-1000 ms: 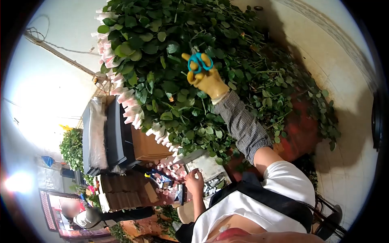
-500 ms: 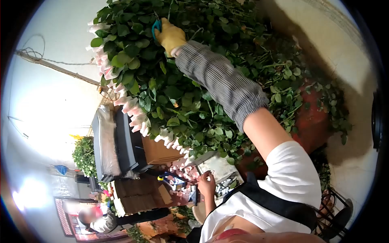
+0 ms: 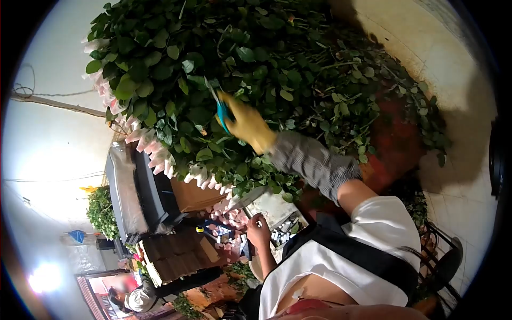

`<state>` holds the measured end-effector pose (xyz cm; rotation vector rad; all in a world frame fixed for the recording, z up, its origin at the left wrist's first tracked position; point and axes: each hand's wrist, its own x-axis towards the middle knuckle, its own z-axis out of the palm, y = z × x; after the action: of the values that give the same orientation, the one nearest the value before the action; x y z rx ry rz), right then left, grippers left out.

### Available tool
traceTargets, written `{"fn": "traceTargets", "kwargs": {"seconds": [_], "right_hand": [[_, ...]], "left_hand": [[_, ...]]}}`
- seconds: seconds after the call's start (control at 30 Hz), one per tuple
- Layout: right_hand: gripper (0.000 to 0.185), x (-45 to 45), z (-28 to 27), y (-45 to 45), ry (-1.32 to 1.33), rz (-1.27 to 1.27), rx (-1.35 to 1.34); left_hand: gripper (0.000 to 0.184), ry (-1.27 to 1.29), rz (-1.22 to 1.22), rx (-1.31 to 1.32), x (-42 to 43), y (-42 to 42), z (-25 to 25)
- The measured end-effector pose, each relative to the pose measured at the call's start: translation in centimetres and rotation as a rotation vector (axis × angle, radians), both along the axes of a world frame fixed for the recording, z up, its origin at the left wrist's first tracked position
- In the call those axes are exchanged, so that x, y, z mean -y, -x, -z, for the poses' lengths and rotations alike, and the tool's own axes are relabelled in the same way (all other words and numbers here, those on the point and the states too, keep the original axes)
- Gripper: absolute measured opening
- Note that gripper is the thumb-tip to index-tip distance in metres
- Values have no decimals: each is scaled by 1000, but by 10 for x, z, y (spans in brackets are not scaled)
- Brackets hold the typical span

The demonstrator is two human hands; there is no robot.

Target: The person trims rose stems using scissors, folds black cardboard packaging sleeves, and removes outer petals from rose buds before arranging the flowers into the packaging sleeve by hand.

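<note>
My right hand [image 3: 248, 125], in a yellow glove with a grey ribbed sleeve above it, grips teal-handled scissors [image 3: 223, 114]. Their blades point toward the leaves of a big heap of leafy green cut stems [image 3: 224, 64]. Along the heap's left edge runs a row of flower heads in pale pink-white net sleeves [image 3: 152, 149]. Lower down, my bare left hand [image 3: 260, 234] has its fingers curled together beside a pale box [image 3: 274, 210]; whatever it may hold is too small to tell.
Pink net sleeves [image 3: 232, 216] and a blue box [image 3: 218, 230] lie near my left hand. Cardboard [image 3: 178, 253] and a dark plastic-wrapped stack [image 3: 133, 186] stand beyond. Another person [image 3: 141, 298] is in the background. A black chair [image 3: 450, 261] stands at the right.
My right hand has come down and slightly right across the heap with the scissors, closer to my body. The view has shifted a little. My left hand stays curled in about the same place.
</note>
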<state>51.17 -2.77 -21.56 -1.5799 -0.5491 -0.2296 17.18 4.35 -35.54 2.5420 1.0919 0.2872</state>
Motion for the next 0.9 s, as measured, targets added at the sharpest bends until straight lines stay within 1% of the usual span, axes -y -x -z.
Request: {"fn": "traceTargets", "kwargs": {"seconds": [0.03,0.07,0.13,0.17,0.2,0.23,0.27,0.3,0.33,0.4,0.43,0.47,0.5,0.53,0.57,0.6,0.63,0.67,0.73,0.77,0.8,0.83,0.87,0.9], "right_hand": [[65,13,20,23,214,-234,-220],[66,16,48,42,325,-324,-268],[68,23,103,79,567,-513,-333],[68,33,110,95,662,-607,-324],[69,37,124,110,612,-595,-266],[70,43,139,124,450,-653,-381],[71,53,140,139,285,-699,-503],[68,58,146,146,265,-698,-581],[65,63,152,153,243,-694,-658],[53,85,92,162,520,-632,-523],[54,80,104,174,335,-742,-582],[55,84,80,187,368,-783,-500],[57,83,73,200,425,-758,-304],[59,79,71,214,480,-735,-100],[60,67,72,226,652,-719,-54],[62,60,74,235,822,-704,2],[63,64,64,242,671,-749,-51],[66,60,71,246,630,-871,-73],[71,59,78,261,197,-1095,-267],[73,61,60,261,177,-1278,-532],[71,57,70,267,195,-1294,-472],[70,53,75,278,206,-1313,-553],[63,49,60,289,172,-1256,-567],[58,42,63,297,258,-1149,-350]], "left_hand": [[18,-8,28,24,-2,1,3],[18,-17,56,45,-4,3,6],[18,-42,70,30,-1,1,0],[19,-28,72,68,0,0,-2],[20,-13,73,101,0,1,-3],[26,139,93,206,-6,1,-2],[33,330,136,403,-18,7,13],[39,411,162,452,-21,10,3],[43,621,98,529,-20,12,-4],[49,845,187,693,-13,13,-20],[51,1011,209,718,-3,11,-32],[54,1180,224,741,8,10,-45],[52,1351,210,756,17,11,-51],[48,977,256,586,19,16,-47],[44,604,253,402,22,22,-43],[40,815,11,511,40,15,-63],[38,791,-36,533,37,21,-65],[40,883,-24,562,30,32,-59],[45,811,-78,531,12,64,-44],[41,928,-168,633,11,76,-44],[41,1017,-324,458,4,92,-51],[41,965,-245,514,4,100,-57],[41,908,-161,556,8,104,-60],[42,866,-198,607,9,106,-64]]}}
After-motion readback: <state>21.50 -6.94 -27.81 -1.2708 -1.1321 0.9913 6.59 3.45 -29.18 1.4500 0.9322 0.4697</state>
